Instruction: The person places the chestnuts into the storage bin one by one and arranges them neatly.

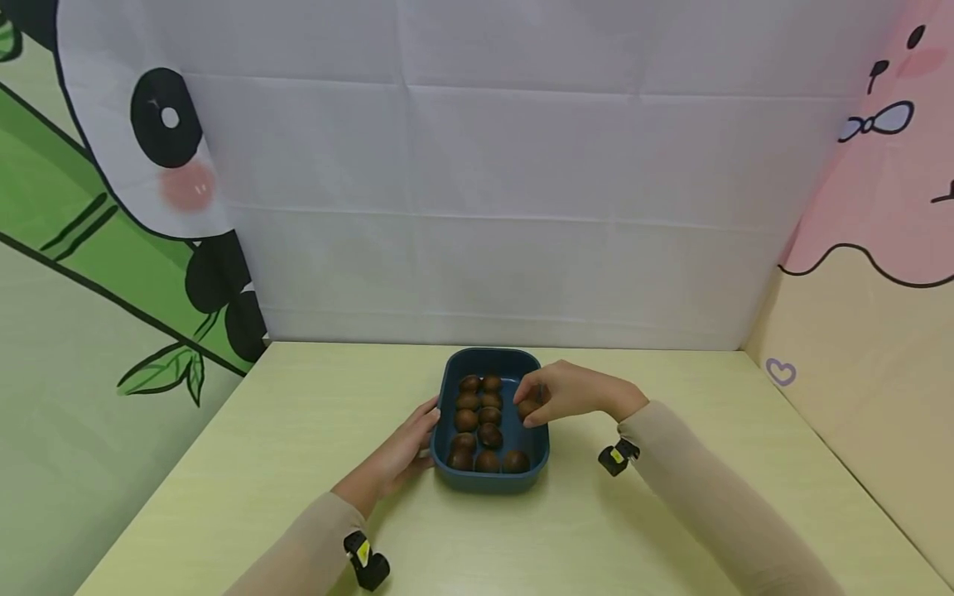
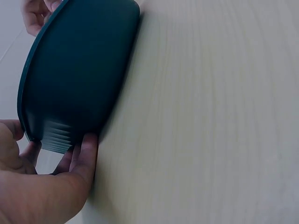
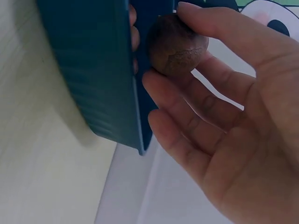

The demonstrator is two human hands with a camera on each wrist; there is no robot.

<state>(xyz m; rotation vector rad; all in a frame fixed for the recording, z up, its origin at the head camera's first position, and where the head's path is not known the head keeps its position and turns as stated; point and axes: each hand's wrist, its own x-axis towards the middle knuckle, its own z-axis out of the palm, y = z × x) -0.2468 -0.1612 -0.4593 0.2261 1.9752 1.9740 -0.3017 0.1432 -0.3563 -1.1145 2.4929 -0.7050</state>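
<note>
A dark blue rectangular bin (image 1: 492, 483) stands on the table, with several brown chestnuts (image 1: 489, 434) in it. They lie in two columns at the bin's left, plus one in the near right corner. My left hand (image 1: 402, 451) holds the bin's left side, its fingers (image 2: 86, 151) at the outer wall and rim. Over the bin's right rim, my right hand (image 1: 570, 391) pinches a chestnut (image 3: 176, 45) between thumb and fingertips. In the right wrist view its rough pale patch faces the camera, and the other fingers (image 3: 177, 135) are loosely bent beside the rim.
The pale wood-grain table (image 1: 298, 430) spreads around the bin. A white cloth backdrop (image 1: 507, 207) rises behind its far edge, with printed cartoon panels at left and right. Both sleeved wrists wear small black cameras (image 1: 619, 456).
</note>
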